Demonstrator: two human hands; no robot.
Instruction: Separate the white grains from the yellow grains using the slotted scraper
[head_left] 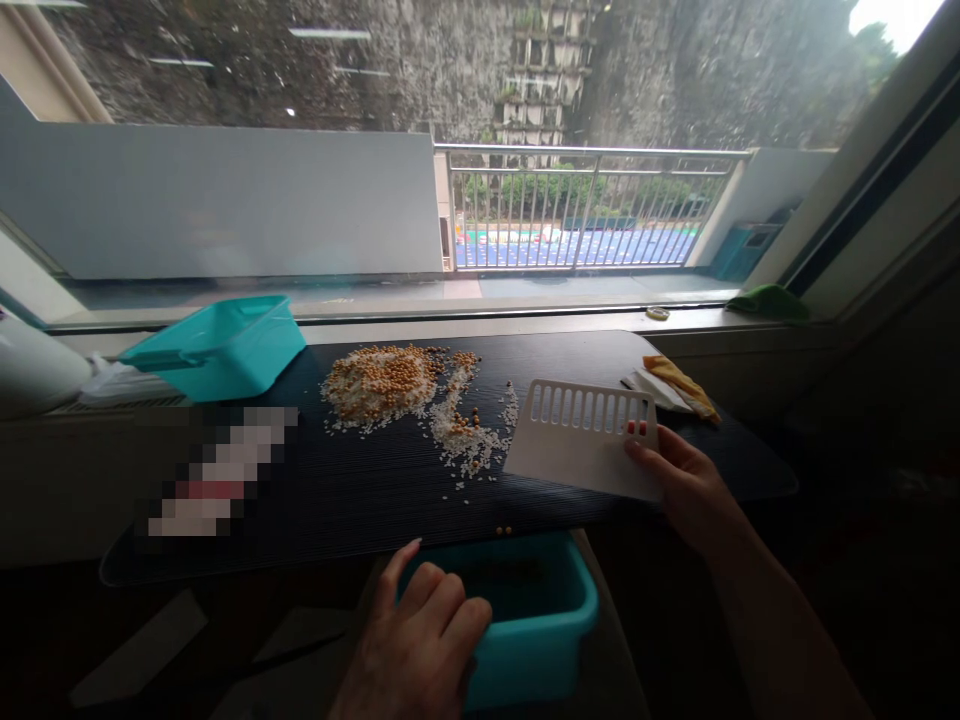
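My right hand (679, 480) grips a flat white slotted scraper (574, 445) by its right end, thumb on top. The scraper is held at the right of a scatter of white grains (476, 450), which look like rice, mixed with a few round yellow beans. Farther left lies a bigger pile of yellow beans and white grains (382, 385). Below the table's front edge, my left hand (431, 635) has its fingers curled over the left rim of a turquoise bin (536, 625), with one finger stretched out. The bin's inside is dark.
On the dark table (315, 510), two loose beans (503, 530) lie at the front edge. A second turquoise bin (225, 350) sits tilted at the back left. A yellow cloth and white paper (671, 385) lie at the right. The window sill holds a green cloth (769, 302).
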